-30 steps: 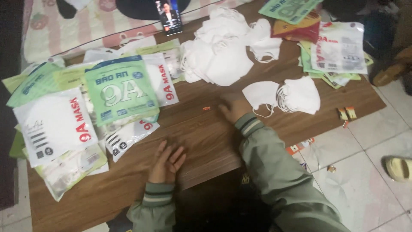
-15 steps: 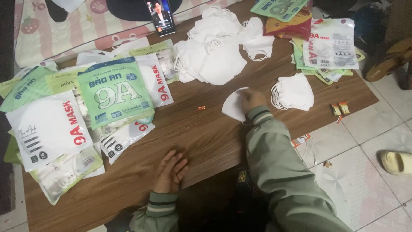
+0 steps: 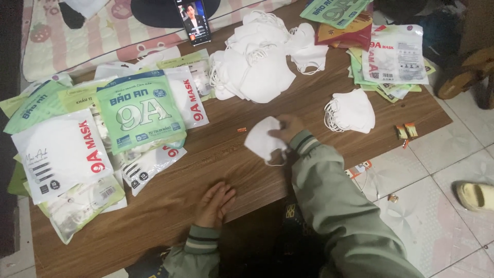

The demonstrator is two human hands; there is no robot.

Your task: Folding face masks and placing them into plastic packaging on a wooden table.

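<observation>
The right hand (image 3: 288,128) is out over the middle of the low wooden table (image 3: 221,154), its fingers curled and pinching one white face mask (image 3: 262,141) by its upper edge; the mask hangs against the tabletop, an ear loop trailing down toward the near edge. The left hand (image 3: 213,203) lies flat right at that near edge, palm down, fingers loosely together and holding nothing.

There is a bare strip of wood between the two hands and on out to the right corner (the only real open room on the table). To the left of it lie flat packets, a green one (image 3: 141,110) on top of white ones (image 3: 59,154), some overhanging the left and near edges. Behind the mask sits a big heap of loose white masks (image 3: 254,69), and a small stack of masks (image 3: 352,110) lies well apart to the right. More packets (image 3: 393,62) crowd the far right corner. A phone (image 3: 194,20) stands at the far edge. A tiny orange bit (image 3: 241,129) lies just beside the mask.
</observation>
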